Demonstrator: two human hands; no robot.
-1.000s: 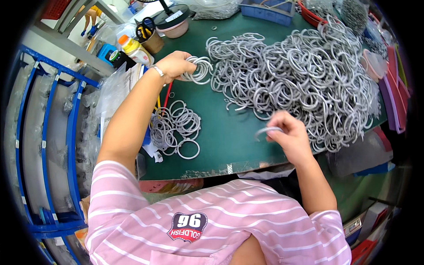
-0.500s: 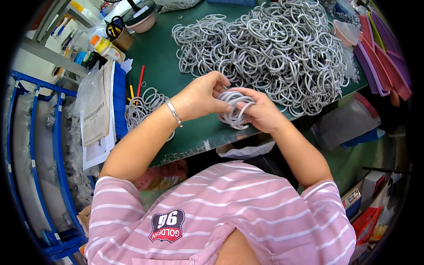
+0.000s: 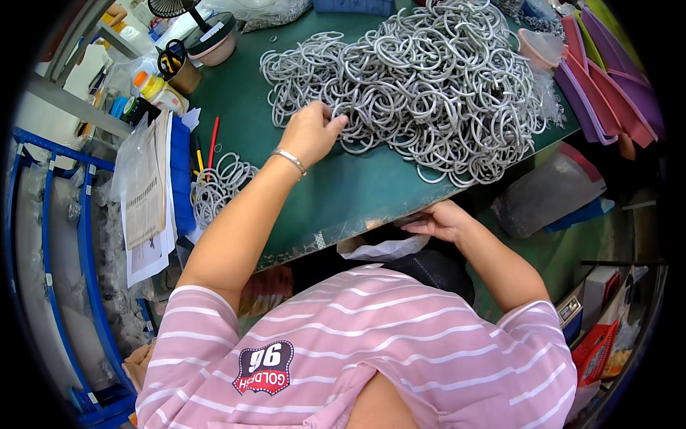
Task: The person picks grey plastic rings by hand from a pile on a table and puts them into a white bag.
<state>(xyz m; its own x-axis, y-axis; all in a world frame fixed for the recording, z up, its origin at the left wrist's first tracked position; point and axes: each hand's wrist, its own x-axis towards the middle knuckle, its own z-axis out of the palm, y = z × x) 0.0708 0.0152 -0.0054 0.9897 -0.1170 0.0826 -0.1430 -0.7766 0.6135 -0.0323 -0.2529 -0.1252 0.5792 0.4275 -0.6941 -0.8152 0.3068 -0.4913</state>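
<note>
A large heap of grey metal-looking rings (image 3: 436, 86) lies on the green tabletop. My left hand (image 3: 311, 134) reaches to the heap's near left edge, its thumb apart from the curled index finger. Its other fingers are mostly hidden, and no ring shows clearly in it. Just past the table's front edge, my right hand (image 3: 439, 220) is low above a white bag (image 3: 382, 248), its fingers stretched out to the left. I see no rings in it. A smaller group of rings (image 3: 218, 186) lies left of my left forearm.
A red pen (image 3: 214, 141) and a blue bin (image 3: 181, 171) with papers stand at the left. Behind them are a bottle with an orange cap (image 3: 158, 91) and a scissors cup (image 3: 184, 76). Pink and purple trays (image 3: 593, 93) line the right side. Blue racking (image 3: 93, 272) is at far left.
The bunch of rings that both hands held is out of sight. My left hand has moved up-left to the heap; my right hand has dropped below the table edge.
</note>
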